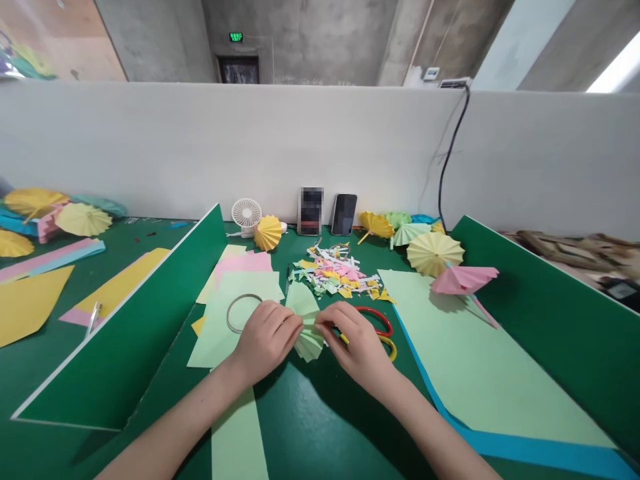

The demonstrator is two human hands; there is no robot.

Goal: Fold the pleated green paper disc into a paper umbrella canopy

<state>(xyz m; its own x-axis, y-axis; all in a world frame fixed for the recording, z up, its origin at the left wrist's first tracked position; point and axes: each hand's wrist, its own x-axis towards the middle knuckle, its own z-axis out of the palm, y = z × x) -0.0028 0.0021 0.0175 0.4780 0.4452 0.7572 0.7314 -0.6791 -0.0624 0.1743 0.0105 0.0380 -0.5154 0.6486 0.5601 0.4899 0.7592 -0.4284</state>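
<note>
Left of the left fingers, a metal ring is laid on a pale green sheet. Far beyond them, on a lit green sign, "EXIT" can be read, under characters too small to be made out. By the left hand, one side of a pleated green paper is pinched at its middle, the tips closed tight. The pleats are spread beyond and below both sets of fingertips. Beyond these, a phone is propped, its screen blurred past reading. The paper's other side is pinched between thumb and fingers of the right hand. Just right of those fingers, scissors with red and yellow handles are partly covered by the hand
</note>
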